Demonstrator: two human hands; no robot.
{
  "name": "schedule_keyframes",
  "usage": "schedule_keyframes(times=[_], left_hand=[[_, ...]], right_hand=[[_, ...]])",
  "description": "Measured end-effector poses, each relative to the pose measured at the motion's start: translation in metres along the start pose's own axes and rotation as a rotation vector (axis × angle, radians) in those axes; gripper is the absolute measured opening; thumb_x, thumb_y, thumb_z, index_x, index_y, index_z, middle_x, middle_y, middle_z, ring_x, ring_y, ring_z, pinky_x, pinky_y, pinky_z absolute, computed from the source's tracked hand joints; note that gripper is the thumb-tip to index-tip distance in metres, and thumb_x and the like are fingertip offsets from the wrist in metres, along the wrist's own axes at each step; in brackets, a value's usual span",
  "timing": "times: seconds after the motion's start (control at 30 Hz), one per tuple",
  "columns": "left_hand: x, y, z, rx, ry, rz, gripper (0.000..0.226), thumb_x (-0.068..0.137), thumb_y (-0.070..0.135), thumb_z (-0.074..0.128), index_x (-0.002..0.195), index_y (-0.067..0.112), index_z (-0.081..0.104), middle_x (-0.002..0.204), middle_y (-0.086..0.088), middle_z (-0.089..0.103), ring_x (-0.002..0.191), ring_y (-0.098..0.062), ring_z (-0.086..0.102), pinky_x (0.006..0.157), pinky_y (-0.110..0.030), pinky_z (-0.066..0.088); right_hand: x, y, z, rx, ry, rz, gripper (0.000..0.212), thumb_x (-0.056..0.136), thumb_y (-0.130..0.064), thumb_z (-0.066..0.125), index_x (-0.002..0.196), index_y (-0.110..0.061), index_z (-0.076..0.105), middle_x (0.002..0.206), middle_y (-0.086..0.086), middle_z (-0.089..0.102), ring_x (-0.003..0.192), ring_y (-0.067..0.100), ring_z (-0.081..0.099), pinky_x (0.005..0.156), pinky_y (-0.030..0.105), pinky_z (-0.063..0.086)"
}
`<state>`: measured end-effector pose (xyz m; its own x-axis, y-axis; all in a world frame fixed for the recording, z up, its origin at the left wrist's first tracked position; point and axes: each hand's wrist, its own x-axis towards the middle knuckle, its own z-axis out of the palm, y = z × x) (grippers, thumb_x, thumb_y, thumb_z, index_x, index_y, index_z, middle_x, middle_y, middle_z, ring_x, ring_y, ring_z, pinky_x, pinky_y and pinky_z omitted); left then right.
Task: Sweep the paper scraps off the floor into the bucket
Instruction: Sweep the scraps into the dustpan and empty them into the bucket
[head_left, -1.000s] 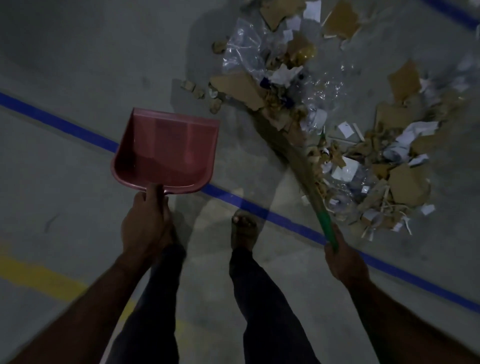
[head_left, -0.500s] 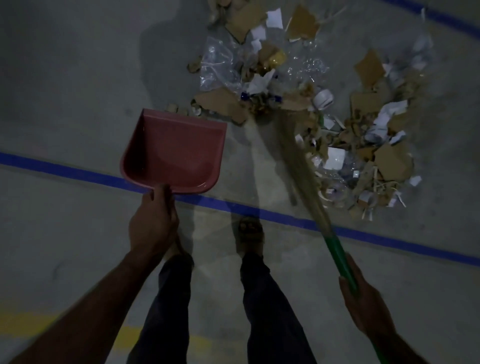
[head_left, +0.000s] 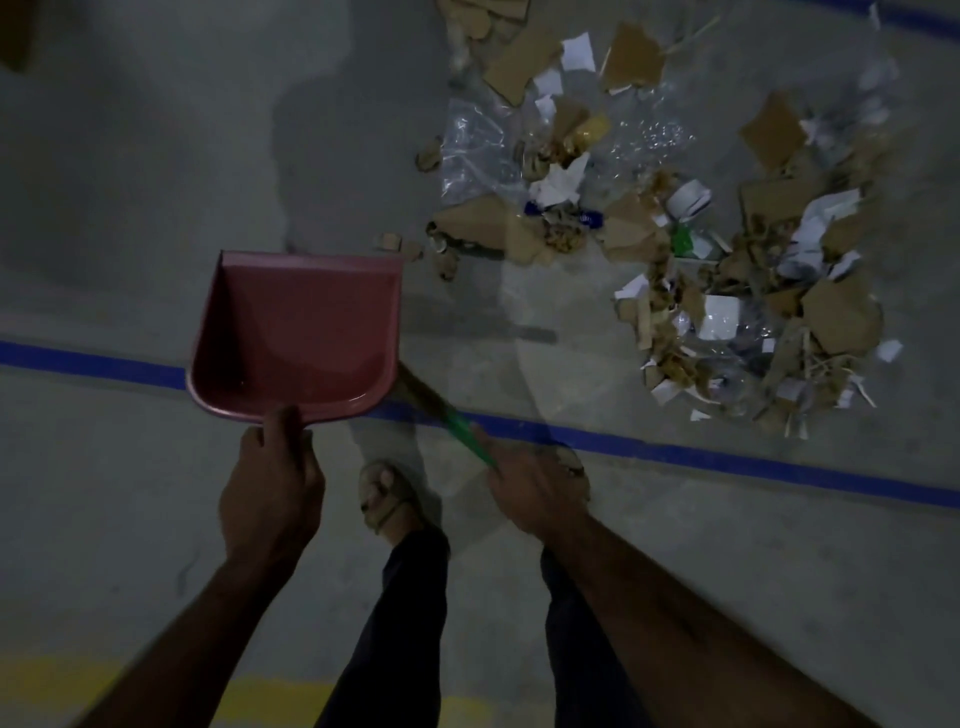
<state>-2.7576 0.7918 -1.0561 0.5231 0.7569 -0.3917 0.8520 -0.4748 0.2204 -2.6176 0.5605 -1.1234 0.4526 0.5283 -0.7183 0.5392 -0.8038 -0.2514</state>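
Left hand (head_left: 272, 486) grips red dustpan (head_left: 296, 332), empty; right hand (head_left: 535, 491) holds green broom handle (head_left: 460, 434); set pan lip flat beside scrap pile (head_left: 675, 218); short strokes.

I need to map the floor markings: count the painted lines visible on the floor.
3. A blue line crosses the middle, passing under the dustpan; a second blue line shows top right; a yellow line lies bottom left. Others may lie hidden under the scraps.
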Motion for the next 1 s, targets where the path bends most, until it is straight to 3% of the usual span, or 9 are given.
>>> schedule_keyframes(times=[0.13, 0.27, 0.37, 0.5, 0.63, 0.7, 0.83, 0.93, 1.0], left_hand=[[0.016, -0.028, -0.002, -0.012, 0.001, 0.016, 0.021, 0.100, 0.025, 0.048, 0.119, 0.020, 0.042, 0.100, -0.021, 0.055, 0.079, -0.045, 0.058, 0.062, -0.046, 0.045], [0.036, -0.039, -0.004, 0.000, -0.016, 0.066, 0.023, 0.100, 0.025, 0.049, 0.121, 0.021, 0.042, 0.102, -0.020, 0.056, 0.082, -0.045, 0.058, 0.063, -0.046, 0.046], [0.054, -0.039, -0.009, -0.022, -0.020, 0.135, 0.022, 0.100, 0.022, 0.049, 0.121, 0.019, 0.042, 0.103, -0.020, 0.057, 0.084, -0.044, 0.058, 0.062, -0.041, 0.040], [0.075, -0.020, -0.014, -0.043, -0.023, 0.210, 0.021, 0.100, 0.023, 0.049, 0.120, 0.020, 0.044, 0.101, -0.016, 0.057, 0.082, -0.040, 0.057, 0.060, -0.038, 0.036], [0.089, 0.003, -0.020, -0.015, -0.048, 0.282, 0.024, 0.101, 0.026, 0.047, 0.123, 0.019, 0.043, 0.102, -0.017, 0.056, 0.078, -0.041, 0.056, 0.058, -0.037, 0.035], [0.095, 0.010, -0.023, -0.010, -0.047, 0.297, 0.025, 0.101, 0.026, 0.047, 0.124, 0.018, 0.044, 0.103, -0.018, 0.055, 0.078, -0.041, 0.057, 0.058, -0.037, 0.034], [0.116, 0.028, -0.035, 0.007, -0.047, 0.329, 0.023, 0.100, 0.023, 0.049, 0.122, 0.018, 0.045, 0.103, -0.019, 0.056, 0.077, -0.042, 0.057, 0.057, -0.038, 0.035], [0.131, 0.037, -0.048, 0.034, -0.021, 0.280, 0.022, 0.101, 0.024, 0.047, 0.121, 0.018, 0.044, 0.101, -0.019, 0.055, 0.076, -0.043, 0.056, 0.058, -0.040, 0.037], [0.139, 0.043, -0.054, 0.046, 0.002, 0.265, 0.022, 0.100, 0.024, 0.047, 0.121, 0.018, 0.043, 0.101, -0.020, 0.054, 0.077, -0.045, 0.056, 0.059, -0.042, 0.039]], right_hand=[[0.083, -0.041, -0.009, 0.265, 0.041, 0.202, 0.065, 0.102, -0.033, 0.040, 0.158, -0.038, 0.007, 0.115, 0.017, 0.064, 0.098, 0.037, 0.064, 0.085, 0.044, 0.051], [0.101, -0.020, -0.021, 0.552, 0.089, 0.480, 0.065, 0.102, -0.031, 0.042, 0.158, -0.032, 0.009, 0.129, 0.021, 0.059, 0.112, 0.039, 0.059, 0.090, 0.037, 0.045], [0.085, 0.019, -0.018, 0.610, 0.086, 0.639, 0.062, 0.102, -0.035, 0.042, 0.157, -0.035, 0.014, 0.133, 0.020, 0.056, 0.116, 0.040, 0.057, 0.096, 0.042, 0.045], [0.057, 0.062, -0.013, 0.712, 0.208, 0.746, 0.055, 0.100, -0.029, 0.043, 0.153, -0.030, 0.026, 0.126, 0.017, 0.060, 0.095, 0.028, 0.060, 0.081, 0.038, 0.049], [0.034, 0.079, -0.013, 0.864, 0.251, 0.879, 0.054, 0.102, -0.032, 0.043, 0.152, -0.036, 0.023, 0.103, 0.015, 0.061, 0.075, 0.030, 0.062, 0.059, 0.040, 0.057], [0.021, 0.079, -0.012, 0.866, 0.261, 0.885, 0.056, 0.102, -0.035, 0.044, 0.153, -0.038, 0.020, 0.102, 0.016, 0.063, 0.073, 0.030, 0.065, 0.055, 0.039, 0.057], [-0.024, 0.067, -0.005, 0.845, 0.285, 0.788, 0.057, 0.102, -0.043, 0.043, 0.151, -0.050, 0.014, 0.081, 0.008, 0.068, 0.061, 0.023, 0.068, 0.056, 0.042, 0.059], [-0.061, 0.052, 0.003, 0.812, 0.289, 0.634, 0.061, 0.102, -0.039, 0.045, 0.153, -0.049, 0.012, 0.096, 0.005, 0.071, 0.060, 0.011, 0.064, 0.059, 0.031, 0.054], [-0.079, 0.045, 0.008, 0.798, 0.270, 0.526, 0.063, 0.102, -0.038, 0.047, 0.152, -0.053, 0.012, 0.092, 0.001, 0.071, 0.061, 0.009, 0.065, 0.061, 0.031, 0.055]])
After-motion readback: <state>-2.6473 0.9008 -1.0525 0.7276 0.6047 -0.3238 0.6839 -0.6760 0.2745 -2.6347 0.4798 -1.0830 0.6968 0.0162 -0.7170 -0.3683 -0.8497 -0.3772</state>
